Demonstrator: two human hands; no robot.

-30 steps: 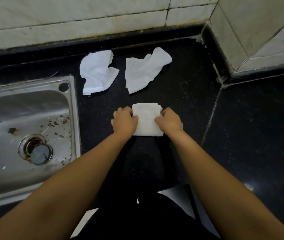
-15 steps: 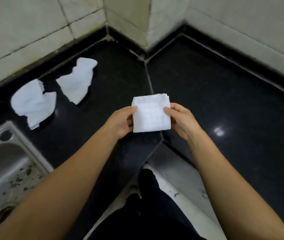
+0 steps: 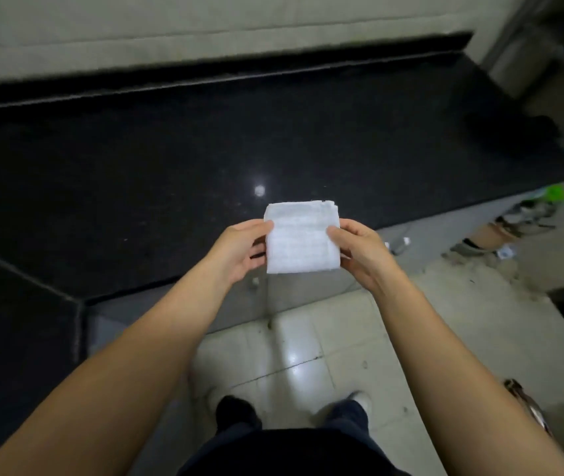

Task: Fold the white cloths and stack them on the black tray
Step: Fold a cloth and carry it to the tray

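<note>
Head view: looking down over black counter and tiled floor, frame somewhat blurred.
Counter [image 3: 136, 173]: black, polished, running left to right along pale wall; one bright light reflection near middle.
Left hand [image 3: 237, 250]: pinching left edge of folded cloth, thumb on top, fingers curled beneath.
Folded white cloth [image 3: 301, 237]: square, several layers, faint grid weave; held in air between both hands, above counter's front edge, not touching it.
Writing on cloth: none legible.
Right hand [image 3: 359, 250]: pinching right edge of cloth, thumb on top, fingers curled under.
Floor [image 3: 308, 355]: pale glossy tiles, feet in dark shoes visible below.
Clutter at right [image 3: 514, 228]: small items under counter end, one bright green [image 3: 556, 193]; labels too blurred to read.
Dark shape at counter's far right [image 3: 514, 135]: indistinct, cannot tell what.
</note>
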